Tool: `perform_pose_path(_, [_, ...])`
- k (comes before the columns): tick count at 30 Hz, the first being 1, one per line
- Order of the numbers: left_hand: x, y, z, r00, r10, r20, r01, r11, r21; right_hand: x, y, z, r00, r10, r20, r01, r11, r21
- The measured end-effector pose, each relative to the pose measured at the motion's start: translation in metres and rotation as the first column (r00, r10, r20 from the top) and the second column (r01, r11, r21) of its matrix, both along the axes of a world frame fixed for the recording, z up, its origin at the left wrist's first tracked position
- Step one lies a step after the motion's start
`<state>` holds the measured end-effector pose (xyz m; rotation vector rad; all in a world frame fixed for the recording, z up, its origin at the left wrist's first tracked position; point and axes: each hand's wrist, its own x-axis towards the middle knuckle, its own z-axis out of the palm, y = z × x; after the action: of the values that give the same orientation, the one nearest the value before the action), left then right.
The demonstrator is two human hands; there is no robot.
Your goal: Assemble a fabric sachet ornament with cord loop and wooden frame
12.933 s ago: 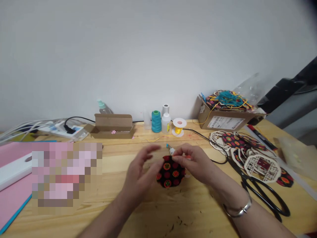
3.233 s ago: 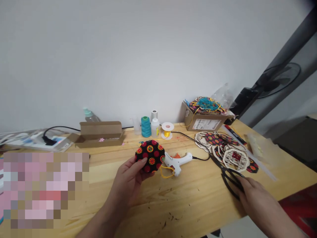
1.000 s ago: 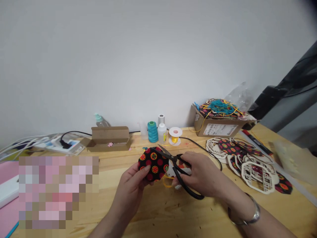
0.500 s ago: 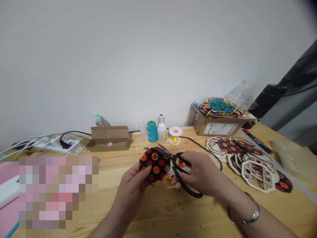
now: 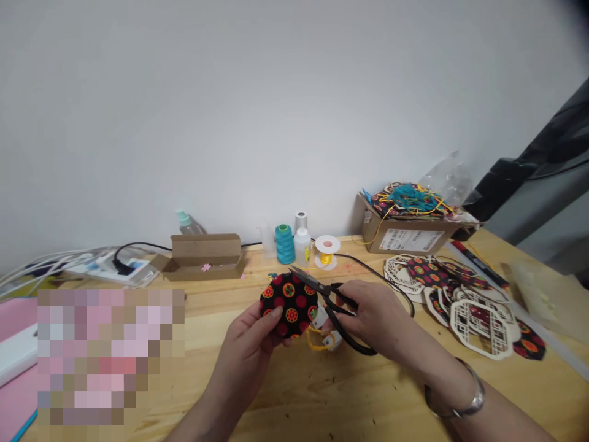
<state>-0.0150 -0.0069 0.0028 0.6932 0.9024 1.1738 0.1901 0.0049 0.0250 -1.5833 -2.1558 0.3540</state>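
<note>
My left hand pinches a rounded patterned fabric piece, black with red dots and orange-green flowers, thumb on its face. In my right hand are black-handled scissors, fingers through the loops. The scissor blades lie along the fabric's upper right edge, tips pointing up and left; they look nearly closed. Below the scissors, a yellow cord hangs beside the fabric, near a small white item partly hidden behind the right hand.
A cardboard box heaped with fabric pieces and cord stands back right. Cut-out lattice frames pile up in front of it. A teal thread cone, a white bottle and a yellow cord spool line the wall. An open carton sits left.
The scissor blades have come closer together, and the lower handle loop has risen slightly toward the upper one. My left hand keeps its hold on the fabric.
</note>
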Motion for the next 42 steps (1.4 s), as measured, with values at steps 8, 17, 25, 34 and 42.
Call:
perform_pose_path(8, [-0.001,-0.001,0.001,0.99,-0.127,-0.056,0.127,0.992,-0.003,0.005,0.009,0.003,0.815,-0.117,-0.567,-0.081,0.946,-0.313])
perform_pose_path(17, [-0.001,-0.007,-0.006,0.916,-0.362,-0.171,0.365,0.931,-0.011,-0.004,0.003,0.001,0.691,-0.077,-0.718,-0.323,0.857,-0.402])
perform_pose_path(25, [0.0,-0.006,-0.003,0.953,-0.29,-0.092,0.293,0.956,0.026,-0.013,-0.001,-0.004,0.6,-0.144,-0.787,-0.288,0.879,-0.38])
perform_pose_path(34, [0.004,-0.006,-0.006,0.971,-0.206,-0.124,0.21,0.978,0.013,-0.02,0.001,-0.012,0.48,-0.212,-0.851,-0.195,0.92,-0.34])
perform_pose_path(42, [-0.003,0.0,0.001,0.992,-0.099,-0.082,0.102,0.994,0.032,-0.007,0.005,-0.004,0.724,-0.118,-0.68,-0.078,0.965,-0.25])
